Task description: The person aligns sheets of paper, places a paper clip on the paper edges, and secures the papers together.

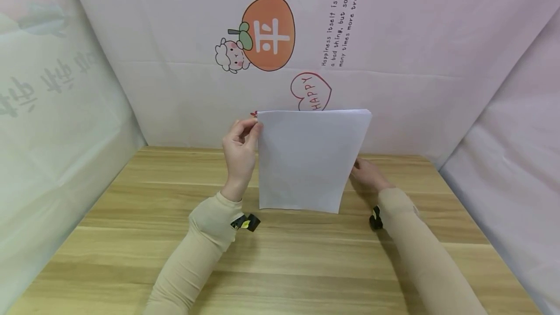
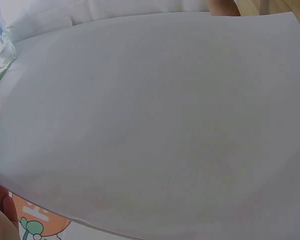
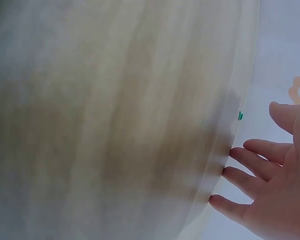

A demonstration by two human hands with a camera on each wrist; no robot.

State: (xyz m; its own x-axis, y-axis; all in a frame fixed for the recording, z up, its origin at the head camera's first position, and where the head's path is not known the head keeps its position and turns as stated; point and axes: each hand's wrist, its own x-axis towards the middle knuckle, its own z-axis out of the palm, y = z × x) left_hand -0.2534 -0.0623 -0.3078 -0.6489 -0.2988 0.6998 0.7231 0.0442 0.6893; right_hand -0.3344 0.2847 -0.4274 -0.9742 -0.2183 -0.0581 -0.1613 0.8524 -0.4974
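Note:
A plain white sheet of paper (image 1: 311, 159) stands nearly upright in front of me, facing the head camera. At its upper left corner my left hand (image 1: 241, 147) pinches it between thumb and fingers. In the left wrist view the paper (image 2: 155, 120) fills most of the picture, with the left hand (image 2: 2, 215) at the lower left. My right hand (image 1: 369, 175) is by the paper's lower right edge, its fingertips partly hidden behind it. The right wrist view has the right hand (image 3: 280, 185) with fingers extended, fingertips close to the edge of a blurred, brown-streaked surface (image 3: 115, 120).
Below the paper lies a wooden table (image 1: 302, 256). A white cloth backdrop (image 1: 175, 91) with printed pictures and lettering rises behind it. More white cloth hangs at both sides. Each wrist carries a black camera mount, such as the left mount (image 1: 251, 222).

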